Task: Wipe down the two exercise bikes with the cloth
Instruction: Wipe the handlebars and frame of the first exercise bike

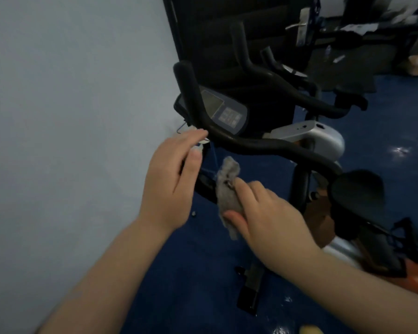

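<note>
Cloth [228, 189], grey and bunched, sits pinched in our right hand [266, 213] just below the nearest bike's handlebar [263, 145]. Our left hand [171, 179] reaches with fingers nearly straight toward the bar's left bend, holding nothing. We judge the loose bunch may skip spots or snag the thin cord [214, 155] hanging there.

fuzzy grey cloth [228, 189] looking rough | black curved handlebar [251, 143] appearing matt | silver bike housing [323, 136] shining smooth | blue floor [396, 141] gleaming glossy
</note>
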